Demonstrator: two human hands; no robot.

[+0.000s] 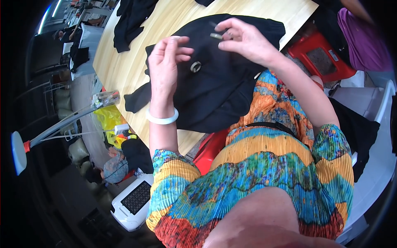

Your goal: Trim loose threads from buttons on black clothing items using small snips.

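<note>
A black garment (pixel 223 78) lies spread over the wooden table in front of me. My left hand (pixel 164 62) is raised above its left part, the thumb against the bent index finger and the other fingers loosely curled. Whatever that pinch holds, if anything, is too small to make out. Over the garment's far right part, my right hand (pixel 246 43) has its fingers bent around a small metallic tool (pixel 216 36), too blurred to tell its kind. A small pale ring-shaped roll (pixel 195 66) rests on the cloth between my hands.
Another black garment (pixel 132 25) lies on the table (pixel 165 25) at the far left. A lamp arm (pixel 62 124) reaches in from the left, near a yellow bag (pixel 109 124). Red stools (pixel 322 58) and a white bin (pixel 378 136) stand to the right. Other people are nearby.
</note>
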